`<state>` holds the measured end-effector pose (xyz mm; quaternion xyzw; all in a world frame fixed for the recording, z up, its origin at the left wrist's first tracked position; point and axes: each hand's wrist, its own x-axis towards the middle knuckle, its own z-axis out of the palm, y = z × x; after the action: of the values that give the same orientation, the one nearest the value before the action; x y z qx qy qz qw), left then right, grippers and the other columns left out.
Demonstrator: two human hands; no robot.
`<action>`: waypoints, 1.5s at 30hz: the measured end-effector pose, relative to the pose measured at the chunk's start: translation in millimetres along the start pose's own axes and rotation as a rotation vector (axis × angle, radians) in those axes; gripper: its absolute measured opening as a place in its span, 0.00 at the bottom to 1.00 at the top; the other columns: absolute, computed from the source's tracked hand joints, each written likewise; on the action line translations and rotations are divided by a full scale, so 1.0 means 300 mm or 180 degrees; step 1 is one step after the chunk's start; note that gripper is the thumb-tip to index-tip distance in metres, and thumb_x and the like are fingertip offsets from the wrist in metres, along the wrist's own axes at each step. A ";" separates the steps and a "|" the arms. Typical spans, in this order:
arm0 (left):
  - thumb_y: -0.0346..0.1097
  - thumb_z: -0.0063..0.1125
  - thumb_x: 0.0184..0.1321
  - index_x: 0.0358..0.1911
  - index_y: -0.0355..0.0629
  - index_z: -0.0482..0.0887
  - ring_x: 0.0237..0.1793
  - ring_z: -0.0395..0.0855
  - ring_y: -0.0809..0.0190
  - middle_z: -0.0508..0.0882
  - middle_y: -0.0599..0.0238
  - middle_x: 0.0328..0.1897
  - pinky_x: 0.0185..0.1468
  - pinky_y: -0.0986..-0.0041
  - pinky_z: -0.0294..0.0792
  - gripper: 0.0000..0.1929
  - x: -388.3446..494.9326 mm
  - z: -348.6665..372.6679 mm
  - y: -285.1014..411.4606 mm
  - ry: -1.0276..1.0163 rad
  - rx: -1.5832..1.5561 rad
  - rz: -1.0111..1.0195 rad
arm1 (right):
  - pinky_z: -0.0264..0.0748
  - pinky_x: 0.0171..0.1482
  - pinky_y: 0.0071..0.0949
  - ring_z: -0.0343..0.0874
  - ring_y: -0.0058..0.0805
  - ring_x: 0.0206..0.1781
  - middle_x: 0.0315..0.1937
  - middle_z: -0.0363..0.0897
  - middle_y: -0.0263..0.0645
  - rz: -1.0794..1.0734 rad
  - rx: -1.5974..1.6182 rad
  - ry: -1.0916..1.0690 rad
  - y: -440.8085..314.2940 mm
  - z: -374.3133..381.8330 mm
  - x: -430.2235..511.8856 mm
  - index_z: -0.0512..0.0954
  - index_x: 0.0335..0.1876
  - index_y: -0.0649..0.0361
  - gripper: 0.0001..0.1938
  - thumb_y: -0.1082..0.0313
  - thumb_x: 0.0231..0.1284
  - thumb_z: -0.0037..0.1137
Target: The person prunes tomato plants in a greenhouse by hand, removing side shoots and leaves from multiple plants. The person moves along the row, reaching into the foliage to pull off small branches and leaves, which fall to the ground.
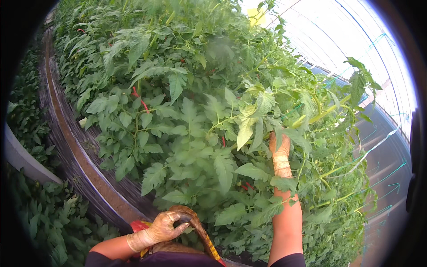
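Observation:
Leafy tomato plants (pixel 190 143) fill the view before me. My left hand (pixel 168 227), in a stained thin glove, is low in the picture, its fingers curled around the dark rim of a red and yellow bag or container (pixel 208 245) at my waist. My right arm reaches up among the plants. My right hand (pixel 280 143), in a similar glove, is mostly hidden by leaves, beside a thick green stem (pixel 323 115); its fingers cannot be seen. A pale, yellowish leaf (pixel 246 128) hangs just left of it.
Red ties (pixel 140 99) show among the foliage. On the left, a narrow soil strip (pixel 86 167) runs between sheets of dark plastic mulch (pixel 65 157), near a pale curved object (pixel 28 158). Green twine (pixel 383 178) and a translucent greenhouse wall (pixel 390 147) are at right. A yellow card (pixel 256 17) hangs above.

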<state>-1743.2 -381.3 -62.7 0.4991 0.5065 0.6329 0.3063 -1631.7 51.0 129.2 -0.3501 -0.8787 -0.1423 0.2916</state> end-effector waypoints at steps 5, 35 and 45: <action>0.31 0.66 0.60 0.45 0.40 0.87 0.44 0.90 0.53 0.90 0.56 0.42 0.50 0.66 0.80 0.11 -0.033 -0.061 -0.012 -0.0006 0.0274 -0.0084 | 0.78 0.40 0.35 0.84 0.33 0.36 0.35 0.85 0.43 -0.0432 0.0632 0.0211 0.060 0.024 -0.093 0.81 0.48 0.61 0.11 0.62 0.73 0.55; 0.26 0.63 0.59 0.40 0.36 0.87 0.33 0.90 0.57 0.90 0.56 0.33 0.40 0.69 0.80 0.06 0.214 -0.034 0.162 0.0302 0.1262 0.0831 | 0.82 0.46 0.34 0.87 0.40 0.42 0.40 0.88 0.45 0.0845 0.2624 -0.3009 -0.143 -0.336 -1.163 0.83 0.53 0.59 0.13 0.63 0.69 0.57; 0.25 0.60 0.65 0.49 0.36 0.85 0.42 0.85 0.62 0.87 0.60 0.44 0.49 0.71 0.75 0.10 0.764 0.240 0.415 0.0717 0.1612 0.1374 | 0.81 0.45 0.28 0.87 0.32 0.40 0.42 0.88 0.42 -0.0705 0.5232 -0.2579 0.058 -0.487 -1.093 0.82 0.57 0.60 0.16 0.72 0.65 0.65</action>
<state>-1732.9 -189.8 127.9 0.5818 0.5608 0.5885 -0.0259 -1367.6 -177.4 44.6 0.0300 -0.7669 0.6327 0.1034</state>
